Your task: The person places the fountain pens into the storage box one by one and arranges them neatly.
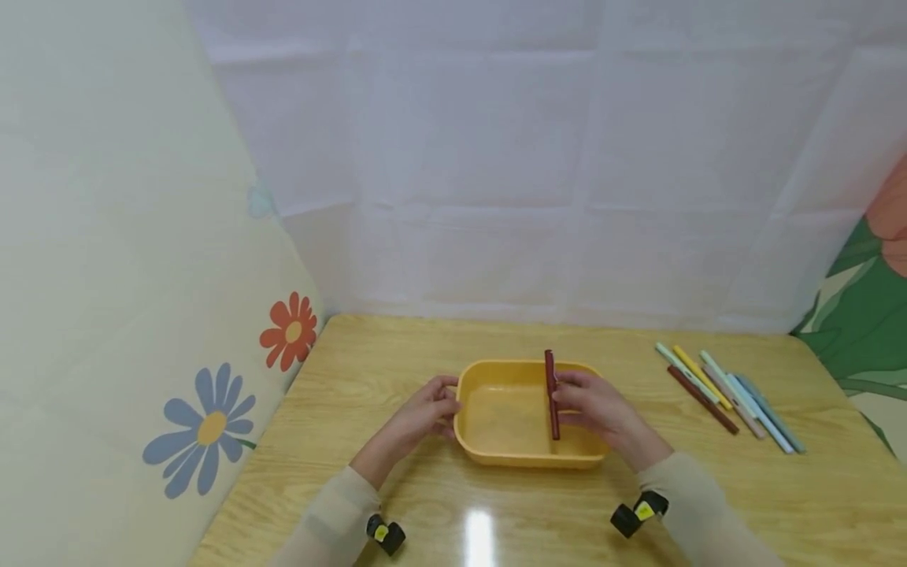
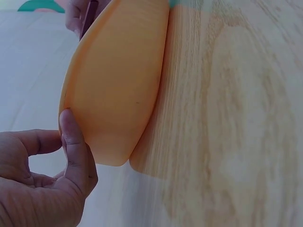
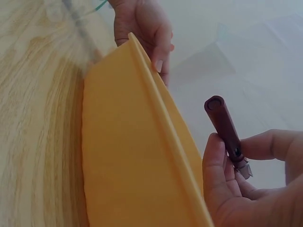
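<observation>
Clock directions from the head view, 12 being the far side.

Left hand (image 1: 428,405): at the tray's 9 o'clock end; thumb and fingers pinching the rim.

Tray (image 1: 496,417): shallow, yellow-orange, rounded corners, lipped rim; stands on the wood-grain table (image 1: 319,441), long axis 9 to 3.

Maroon pen (image 1: 552,405): held above the tray, right of its middle, long axis close to 12–6 and so crosswise to the tray's length. Lies at 9 o'clock from the right hand, much the nearer of the two. Slim, dark barrel; silvery clip; one blunt end with a ring mark, per the right wrist view.

Right hand (image 1: 591,403): thumb and fingertips pinched on the pen's barrel, parted only by its thickness.

Loose pens (image 1: 702,400): at 3 o'clock from the right hand, well apart from the tray; brown, mint, yellow and blue among them, some overlapping, axes roughly 10–4.
</observation>
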Demonstrator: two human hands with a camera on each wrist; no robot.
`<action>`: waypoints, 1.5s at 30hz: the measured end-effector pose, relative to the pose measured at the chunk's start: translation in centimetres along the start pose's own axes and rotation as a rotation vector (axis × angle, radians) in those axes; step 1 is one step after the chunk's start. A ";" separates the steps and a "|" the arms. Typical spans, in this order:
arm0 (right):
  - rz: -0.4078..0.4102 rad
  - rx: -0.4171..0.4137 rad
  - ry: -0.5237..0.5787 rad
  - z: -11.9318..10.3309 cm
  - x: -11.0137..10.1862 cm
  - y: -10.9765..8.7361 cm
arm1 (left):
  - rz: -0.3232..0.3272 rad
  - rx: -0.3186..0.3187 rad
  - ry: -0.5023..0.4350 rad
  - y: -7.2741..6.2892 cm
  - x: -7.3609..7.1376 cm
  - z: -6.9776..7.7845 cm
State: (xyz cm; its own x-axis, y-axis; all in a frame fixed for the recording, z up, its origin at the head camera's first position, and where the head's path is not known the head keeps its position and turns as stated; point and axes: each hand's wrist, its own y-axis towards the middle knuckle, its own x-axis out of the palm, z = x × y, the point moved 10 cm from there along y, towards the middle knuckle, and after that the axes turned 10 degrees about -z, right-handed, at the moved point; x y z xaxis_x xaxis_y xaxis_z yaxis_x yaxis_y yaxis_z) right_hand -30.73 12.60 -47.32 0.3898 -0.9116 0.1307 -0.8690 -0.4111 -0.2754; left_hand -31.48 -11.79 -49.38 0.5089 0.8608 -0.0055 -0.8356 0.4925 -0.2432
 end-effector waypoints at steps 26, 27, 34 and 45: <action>0.007 0.056 0.035 2.1 3.4 2.3 | 0.004 -0.016 0.012 -0.1 0.1 0.1; 0.013 0.060 0.044 2.2 3.4 2.4 | 0.006 -0.016 0.010 -0.1 0.1 0.2; -0.010 0.051 0.074 2.4 4.6 3.3 | 0.016 -0.018 0.016 0.1 -0.1 0.2; -0.057 0.050 0.101 3.4 6.7 4.4 | 0.016 -0.018 0.016 0.0 -0.2 -0.2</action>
State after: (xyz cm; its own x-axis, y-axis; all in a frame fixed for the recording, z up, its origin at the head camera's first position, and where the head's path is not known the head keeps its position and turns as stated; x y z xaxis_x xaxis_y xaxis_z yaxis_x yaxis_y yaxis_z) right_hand -30.92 4.68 -50.91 0.4034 -0.8823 0.2426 -0.8289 -0.4646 -0.3115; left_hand -31.50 -11.98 -49.55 0.4986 0.8665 -0.0246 -0.8401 0.4760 -0.2603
